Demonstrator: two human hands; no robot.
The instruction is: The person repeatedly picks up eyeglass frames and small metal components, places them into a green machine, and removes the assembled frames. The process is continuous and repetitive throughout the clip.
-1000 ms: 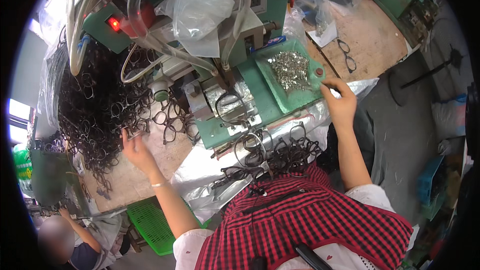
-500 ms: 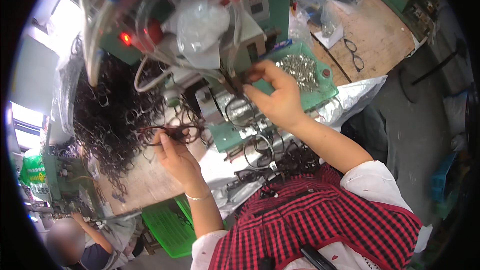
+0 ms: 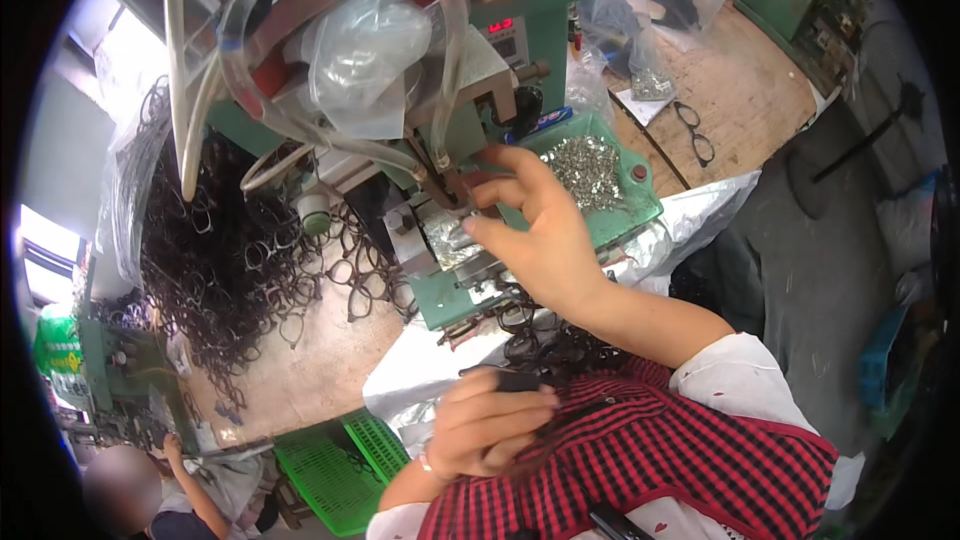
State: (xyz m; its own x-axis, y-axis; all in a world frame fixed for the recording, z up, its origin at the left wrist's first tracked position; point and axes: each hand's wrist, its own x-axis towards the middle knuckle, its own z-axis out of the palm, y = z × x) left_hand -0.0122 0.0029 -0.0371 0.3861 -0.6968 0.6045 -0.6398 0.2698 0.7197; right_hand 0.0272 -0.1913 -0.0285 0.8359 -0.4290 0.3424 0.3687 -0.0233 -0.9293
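Note:
My right hand (image 3: 545, 240) is at the work head (image 3: 450, 185) of a green bench machine. Its thumb and forefinger are pinched beside the metal tip; whatever lies between them is too small to tell. Just below the fingers sits a shiny metal plate (image 3: 447, 238). My left hand (image 3: 490, 425) is low, close to my red-and-black checked apron (image 3: 640, 440), fingers curled. A blurred dark piece (image 3: 517, 381) shows at its top, of a kind I cannot make out. Dark eyeglass frames (image 3: 545, 335) lie heaped between the machine and my apron.
A green tray (image 3: 645, 202) of small metal parts (image 3: 585, 170) stands right of the machine. A big pile of dark eyeglass frames (image 3: 215, 260) covers the left bench. Clear hoses (image 3: 455, 60) loop overhead. A green basket (image 3: 330, 470) and another person (image 3: 190, 490) are lower left.
My left hand has come from the frame pile, where it held dark eyeglass frames, down to my apron. The frame under the work head has gone. My right hand has shifted slightly left and down.

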